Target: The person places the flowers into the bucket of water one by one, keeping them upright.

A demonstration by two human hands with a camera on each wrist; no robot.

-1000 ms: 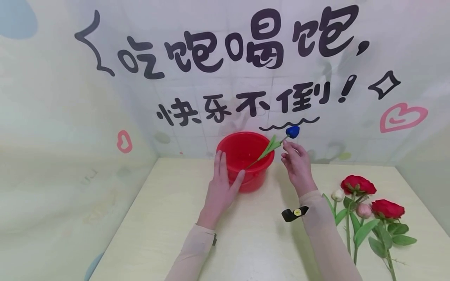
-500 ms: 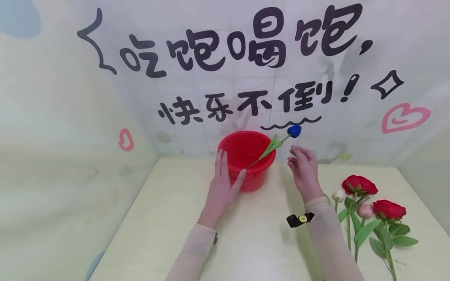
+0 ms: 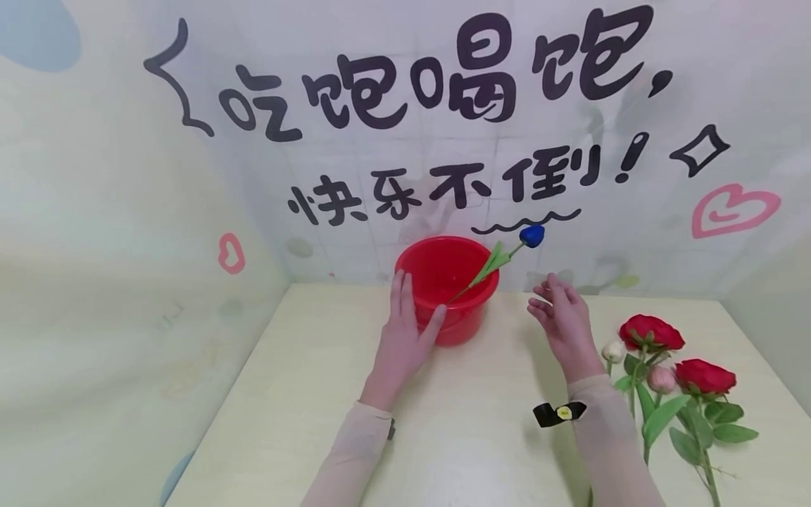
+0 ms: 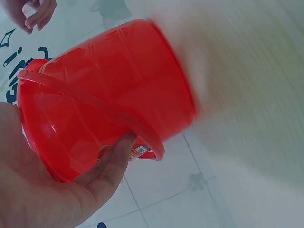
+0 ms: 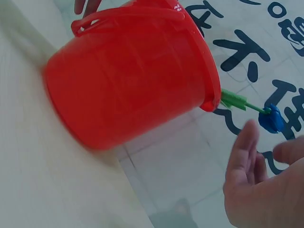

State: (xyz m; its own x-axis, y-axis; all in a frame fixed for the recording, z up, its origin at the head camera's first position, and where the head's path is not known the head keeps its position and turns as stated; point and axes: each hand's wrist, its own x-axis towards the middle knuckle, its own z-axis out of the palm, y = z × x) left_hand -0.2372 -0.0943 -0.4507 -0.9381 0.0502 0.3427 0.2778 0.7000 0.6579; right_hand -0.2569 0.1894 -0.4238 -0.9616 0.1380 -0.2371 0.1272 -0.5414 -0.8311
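Observation:
A red plastic bucket (image 3: 448, 325) stands upright on the table near the back wall. A blue tulip (image 3: 531, 236) with green leaves leans in it, its stem across the right rim and its bloom outside. My left hand (image 3: 404, 345) holds the bucket's near left side, fingers along the wall and thumb at the front. In the left wrist view, fingertips press the bucket (image 4: 109, 80) beside its handle (image 4: 95, 102). My right hand (image 3: 564, 327) is off to the right of the bucket, fingers loosely bent around nothing. In the right wrist view it is just below the tulip's bloom (image 5: 271, 118).
On the right of the table (image 3: 481, 436) lie two red flowers (image 3: 651, 332), a white bud (image 3: 613, 351) and a pink bud (image 3: 662, 379), with green leaves and stems. A wall sheet (image 3: 355, 148) with black lettering rises right behind the bucket.
My right hand has let go of the blue tulip's stem and moved right, away from the bloom. The tulip stays leaning in the bucket, and my left hand keeps its place on it.

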